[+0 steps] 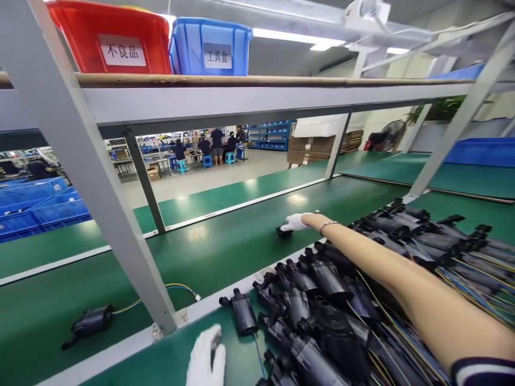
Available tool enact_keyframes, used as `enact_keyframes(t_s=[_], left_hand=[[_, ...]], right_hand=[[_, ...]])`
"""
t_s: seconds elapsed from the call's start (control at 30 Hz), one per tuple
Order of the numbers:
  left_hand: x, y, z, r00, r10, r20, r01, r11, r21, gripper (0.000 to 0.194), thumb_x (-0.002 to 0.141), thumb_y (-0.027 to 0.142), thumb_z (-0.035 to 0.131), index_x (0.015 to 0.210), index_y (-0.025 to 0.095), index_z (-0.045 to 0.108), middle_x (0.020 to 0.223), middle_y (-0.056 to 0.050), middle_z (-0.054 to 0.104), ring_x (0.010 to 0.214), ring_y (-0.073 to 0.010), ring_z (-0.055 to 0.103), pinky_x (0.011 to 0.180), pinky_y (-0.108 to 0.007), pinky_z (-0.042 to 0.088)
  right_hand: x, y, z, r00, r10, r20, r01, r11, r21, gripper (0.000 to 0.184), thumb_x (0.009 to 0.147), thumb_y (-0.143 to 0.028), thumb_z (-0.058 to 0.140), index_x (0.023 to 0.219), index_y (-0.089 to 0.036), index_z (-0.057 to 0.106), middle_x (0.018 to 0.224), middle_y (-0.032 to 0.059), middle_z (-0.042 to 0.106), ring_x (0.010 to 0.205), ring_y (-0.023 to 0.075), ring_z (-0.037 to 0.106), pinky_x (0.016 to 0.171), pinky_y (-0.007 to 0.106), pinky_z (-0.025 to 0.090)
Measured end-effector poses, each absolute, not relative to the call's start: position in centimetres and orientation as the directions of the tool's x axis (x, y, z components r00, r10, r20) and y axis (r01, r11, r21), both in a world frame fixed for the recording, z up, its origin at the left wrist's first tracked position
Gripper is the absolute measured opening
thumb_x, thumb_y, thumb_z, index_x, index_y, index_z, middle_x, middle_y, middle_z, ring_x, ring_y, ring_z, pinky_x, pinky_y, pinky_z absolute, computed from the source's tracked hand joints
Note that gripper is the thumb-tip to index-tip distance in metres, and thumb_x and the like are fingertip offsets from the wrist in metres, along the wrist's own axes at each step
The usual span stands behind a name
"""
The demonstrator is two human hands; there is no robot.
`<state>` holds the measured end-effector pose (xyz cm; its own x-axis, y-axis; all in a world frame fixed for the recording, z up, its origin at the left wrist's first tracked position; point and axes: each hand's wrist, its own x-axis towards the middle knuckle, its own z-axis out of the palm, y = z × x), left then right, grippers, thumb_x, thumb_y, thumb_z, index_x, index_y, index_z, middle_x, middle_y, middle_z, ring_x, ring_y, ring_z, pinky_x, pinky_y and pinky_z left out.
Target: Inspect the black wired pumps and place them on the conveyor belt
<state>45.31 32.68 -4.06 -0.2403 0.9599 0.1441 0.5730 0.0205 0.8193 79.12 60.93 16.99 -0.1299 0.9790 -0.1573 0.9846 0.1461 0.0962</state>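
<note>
My right hand [296, 221], in a white glove, reaches out over the green belt with its fingers closed on a small black pump [284, 232], most of which the hand covers. Low in the view, my left hand [206, 356], also gloved in white, holds nothing, thumb and fingers apart. Just right of it a single black pump [243, 313] lies on the green worktop with its wires trailing toward me. Under my right forearm a heap of black pumps [309, 343] with blue and yellow wires covers the worktop.
Another black pump [93, 320] with wires lies on the belt [225, 236] at left. Slanting grey posts [108, 177] carry a shelf with a red bin [116, 40] and a blue bin [213, 48]. Blue crates [36, 201] stand beyond the belt at left; people sit far back.
</note>
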Motion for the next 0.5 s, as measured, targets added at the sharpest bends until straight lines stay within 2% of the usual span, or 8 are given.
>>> enact_keyframes(t_s=[0.07,0.13,0.3,0.4,0.47,0.5], left_hand=[[44.8,33.1,-3.0,-0.281,0.943,0.179,0.605,0.029,0.796,0.046,0.089,0.040,0.043,0.124,0.015,0.061,0.126,-0.015,0.067,0.114,-0.0255,0.064,0.103,-0.040,0.049],[44.8,33.2,-2.1,-0.296,0.928,0.225,0.637,0.016,0.770,0.045,0.090,0.039,0.041,0.122,0.015,0.062,0.126,-0.016,0.067,0.117,-0.0267,0.063,0.103,-0.043,0.048],[43.4,31.2,-1.1,-0.218,0.910,0.352,0.700,-0.105,0.706,0.033,0.089,0.040,0.043,0.102,0.023,0.069,0.105,-0.007,0.074,0.099,-0.0202,0.068,0.095,-0.034,0.052],[38.6,30.0,-0.5,-0.339,0.854,0.393,0.733,-0.022,0.679,0.040,0.095,0.045,0.033,0.089,0.021,0.065,0.091,-0.008,0.071,0.087,-0.0217,0.066,0.087,-0.036,0.052],[34.2,30.5,0.1,-0.469,0.791,0.392,0.735,0.105,0.669,0.046,0.100,0.040,0.021,0.093,0.018,0.062,0.096,-0.012,0.068,0.093,-0.0247,0.064,0.091,-0.043,0.049],[32.1,31.3,0.4,-0.497,0.780,0.379,0.737,0.149,0.660,0.045,0.101,0.037,0.021,0.096,0.017,0.061,0.100,-0.012,0.067,0.097,-0.0250,0.064,0.093,-0.045,0.048]], right_hand=[[78.0,60.1,17.2,-0.164,0.969,-0.182,0.975,0.188,0.122,0.029,0.098,-0.035,0.062,0.120,-0.015,0.061,0.118,0.0088,0.064,0.099,0.0230,0.065,0.085,0.043,0.056],[75.6,58.6,17.4,-0.235,0.955,-0.182,0.955,0.262,0.137,0.030,0.099,-0.036,0.060,0.120,-0.015,0.062,0.118,0.0089,0.064,0.101,0.0234,0.065,0.088,0.045,0.055],[66.5,52.0,17.6,-0.524,0.808,-0.271,0.813,0.569,0.123,0.030,0.099,-0.041,0.059,0.113,-0.016,0.064,0.110,0.0075,0.067,0.096,0.0220,0.066,0.087,0.044,0.054],[62.7,47.8,17.6,-0.626,0.696,-0.351,0.711,0.695,0.111,0.031,0.097,-0.043,0.062,0.111,-0.016,0.066,0.107,0.0067,0.069,0.092,0.0214,0.067,0.085,0.043,0.055],[61.4,45.8,17.5,-0.649,0.664,-0.372,0.677,0.727,0.117,0.032,0.097,-0.044,0.061,0.112,-0.016,0.066,0.107,0.0069,0.069,0.092,0.0214,0.067,0.084,0.042,0.055],[61.0,45.1,17.4,-0.650,0.660,-0.375,0.671,0.731,0.124,0.032,0.098,-0.044,0.060,0.113,-0.016,0.066,0.107,0.0070,0.069,0.092,0.0213,0.067,0.084,0.042,0.055]])
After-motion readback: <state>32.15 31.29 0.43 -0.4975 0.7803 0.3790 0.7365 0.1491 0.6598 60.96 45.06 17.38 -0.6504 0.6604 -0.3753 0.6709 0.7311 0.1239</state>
